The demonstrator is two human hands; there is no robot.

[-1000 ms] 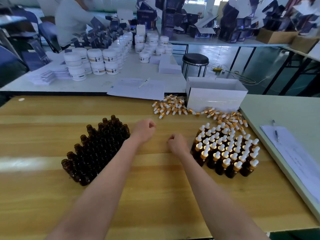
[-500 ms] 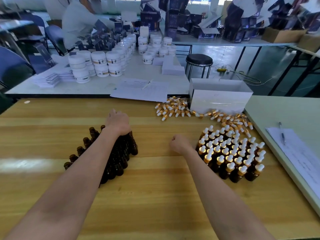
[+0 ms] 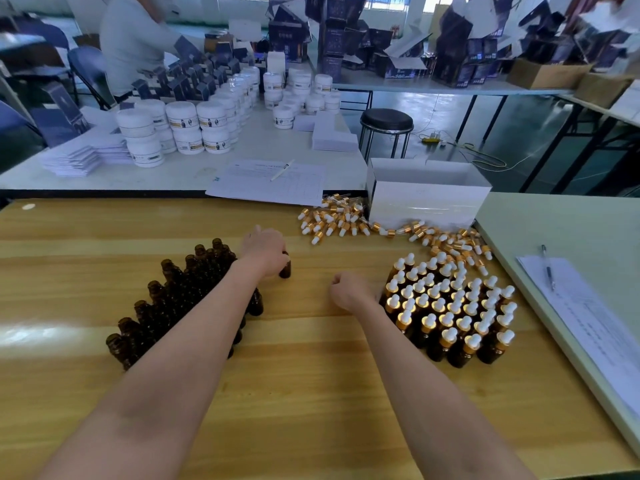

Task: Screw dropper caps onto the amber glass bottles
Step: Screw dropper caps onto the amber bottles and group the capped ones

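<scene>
A cluster of uncapped amber glass bottles [image 3: 173, 299] stands at the left of the wooden table [image 3: 311, 393]. My left hand [image 3: 265, 251] grips one amber bottle [image 3: 285, 269] just right of that cluster, the bottle's lower part showing under my fingers. My right hand [image 3: 348, 292] rests on the table with its fingers curled, holding nothing that I can see, just left of the group of capped bottles [image 3: 453, 306]. Loose dropper caps [image 3: 339, 220] with gold collars and white bulbs lie in a pile at the far side of the table.
A white open box [image 3: 426, 199] stands behind the caps. A printed sheet with a pen [image 3: 270, 180] overlaps the far edge. A green table at the right bears a paper form and pen [image 3: 549, 268]. White jars [image 3: 180, 129], a stool and a seated person are beyond.
My left hand went from mid-table over the uncapped cluster and now holds one bottle lifted out to the cluster's right. My right hand has stayed beside the capped bottles.
</scene>
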